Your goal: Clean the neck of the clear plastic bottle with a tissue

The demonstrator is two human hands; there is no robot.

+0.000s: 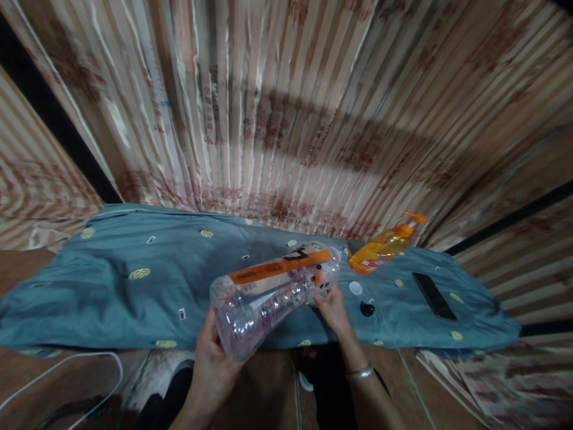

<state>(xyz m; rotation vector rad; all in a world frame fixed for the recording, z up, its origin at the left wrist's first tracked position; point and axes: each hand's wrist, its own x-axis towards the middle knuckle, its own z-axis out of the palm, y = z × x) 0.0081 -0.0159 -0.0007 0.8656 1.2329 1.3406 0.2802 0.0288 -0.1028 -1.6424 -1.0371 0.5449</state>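
Note:
A large clear plastic bottle (pixel 277 298) with an orange and pale label lies tilted across both my hands, over the blue cloth. My left hand (pixel 219 352) is closed around its wide base at the lower left. At the other end, my right hand (pixel 332 307) grips it from below near the narrower part; some of its fingers are hidden behind the bottle. No liquid shows inside. Just right of my right hand are a white round cap (pixel 356 288) and a small black round object (pixel 367 308), whose kind I cannot make out.
A pump bottle (pixel 380 251) of orange-yellow liquid leans at the back right. A dark phone (pixel 434 296) lies farther right on the blue patterned cloth (pixel 111 298). Striped curtains (pixel 277 119) hang behind. A white cable (pixel 67 358) loops at the lower left.

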